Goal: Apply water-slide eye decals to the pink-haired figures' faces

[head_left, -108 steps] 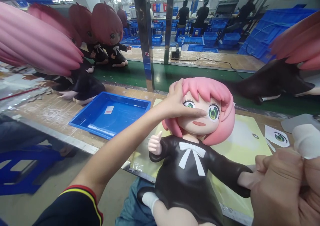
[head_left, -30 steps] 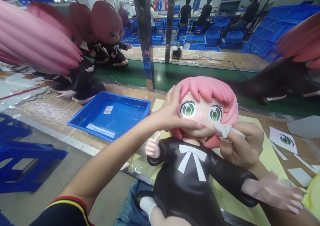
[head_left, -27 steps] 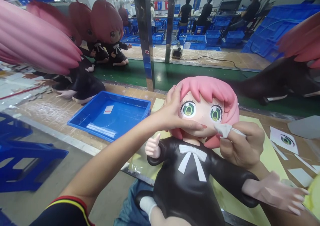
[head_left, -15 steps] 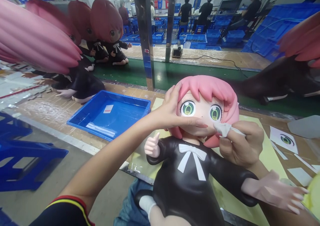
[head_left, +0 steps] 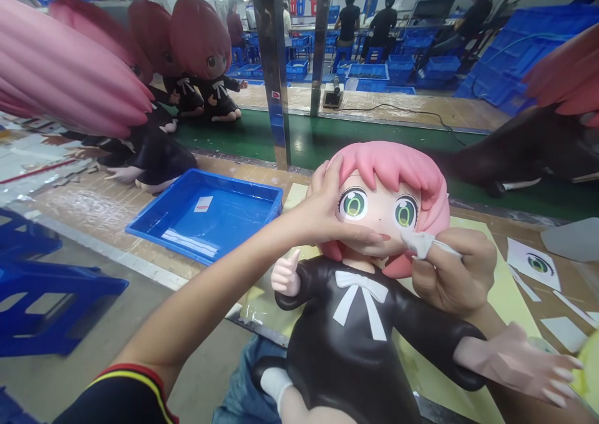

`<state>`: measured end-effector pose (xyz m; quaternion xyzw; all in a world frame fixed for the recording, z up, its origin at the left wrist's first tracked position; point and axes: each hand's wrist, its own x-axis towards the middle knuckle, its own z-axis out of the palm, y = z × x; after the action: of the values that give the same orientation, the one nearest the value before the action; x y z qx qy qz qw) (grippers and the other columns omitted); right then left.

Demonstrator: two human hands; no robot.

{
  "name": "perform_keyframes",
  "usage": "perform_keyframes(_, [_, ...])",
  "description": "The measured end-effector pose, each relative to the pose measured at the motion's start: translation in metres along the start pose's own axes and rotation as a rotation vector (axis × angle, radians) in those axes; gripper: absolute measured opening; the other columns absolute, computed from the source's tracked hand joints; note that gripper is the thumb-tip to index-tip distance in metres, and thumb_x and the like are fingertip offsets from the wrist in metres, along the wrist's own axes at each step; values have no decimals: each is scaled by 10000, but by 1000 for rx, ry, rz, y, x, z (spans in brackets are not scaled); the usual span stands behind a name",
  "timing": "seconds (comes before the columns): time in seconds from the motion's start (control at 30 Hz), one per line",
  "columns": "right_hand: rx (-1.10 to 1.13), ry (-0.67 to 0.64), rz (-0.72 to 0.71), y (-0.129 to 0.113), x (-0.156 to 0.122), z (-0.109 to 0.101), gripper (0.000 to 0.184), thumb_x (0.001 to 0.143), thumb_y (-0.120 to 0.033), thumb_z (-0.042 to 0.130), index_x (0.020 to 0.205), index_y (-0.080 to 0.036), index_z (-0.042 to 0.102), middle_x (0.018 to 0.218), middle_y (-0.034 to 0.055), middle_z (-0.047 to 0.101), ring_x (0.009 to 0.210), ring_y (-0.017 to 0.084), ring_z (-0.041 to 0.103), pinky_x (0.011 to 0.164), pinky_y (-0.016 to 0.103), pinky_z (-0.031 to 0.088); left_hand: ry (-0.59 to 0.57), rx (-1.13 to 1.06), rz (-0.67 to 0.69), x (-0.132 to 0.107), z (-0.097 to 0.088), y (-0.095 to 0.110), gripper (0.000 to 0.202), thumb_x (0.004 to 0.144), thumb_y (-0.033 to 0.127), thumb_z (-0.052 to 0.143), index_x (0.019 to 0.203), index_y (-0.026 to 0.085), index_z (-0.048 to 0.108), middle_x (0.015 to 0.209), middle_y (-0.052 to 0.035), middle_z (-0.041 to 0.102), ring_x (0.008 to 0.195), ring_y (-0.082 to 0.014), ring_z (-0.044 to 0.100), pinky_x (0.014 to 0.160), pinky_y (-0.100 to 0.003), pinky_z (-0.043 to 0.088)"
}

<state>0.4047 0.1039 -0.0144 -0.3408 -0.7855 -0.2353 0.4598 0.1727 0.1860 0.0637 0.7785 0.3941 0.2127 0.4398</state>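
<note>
A large doll figure [head_left: 346, 343] with pink hair, green eyes and a black dress with a white bow lies face up, leaning over the bench edge. My left hand [head_left: 330, 215] grips its head from the side, with the thumb across the cheek beside the mouth. My right hand [head_left: 461, 271] is closed round a white cloth [head_left: 421, 243], wrapped over a fingertip. The cloth touches the doll's cheek below the eye. Yellow sheeting [head_left: 508, 286] lies beneath the doll.
A blue tray [head_left: 206, 224] sits left on the bench. Several similar figures [head_left: 201, 55] stand left, and another [head_left: 533, 137] is at right. A metal post [head_left: 274, 68] rises ahead beside the green conveyor [head_left: 355, 137]. An eye picture [head_left: 533, 263] and paper scraps lie right.
My left thumb has shifted slightly, uncovering more of the doll's red mouth. The cloth stays at the cheek; the view has moved very slightly.
</note>
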Motion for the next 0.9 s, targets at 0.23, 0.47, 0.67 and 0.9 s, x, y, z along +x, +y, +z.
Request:
perform_keyframes(0.23, [-4,33,9,0,-2,2,200,954,-180,535,1138,-190,613,810,35,433,620,148,433,513,330,317,-2,-6,-34,1,2,6,1505,500,631,949,1653,254,58,1697,-159,79,1578,-433,157,1242,-551,370])
perform_keyframes(0.47, [-5,-9,1,3,-3,-2,107,951,-177,561,1039,-190,620,753,0,418,604,133,384,522,316,300,5,-142,-59,-2,2,6,1398,529,570,966,1641,359,145,1709,-93,78,1561,-464,210,1235,-595,379])
perform_keyframes(0.67, [22,-25,-5,1,2,-2,103,970,-173,528,1020,-161,617,758,-8,436,588,115,387,525,304,311,22,-119,-36,-1,0,6,1073,829,617,749,1644,281,137,1699,-115,171,1544,-357,290,1291,-517,288])
perform_keyframes(0.9, [3,19,-19,1,1,0,81,949,-140,539,992,-168,602,801,2,409,625,131,395,528,324,287,37,-13,33,6,4,0,1442,525,588,963,1645,259,116,1647,-169,177,1570,-388,179,1209,-523,426])
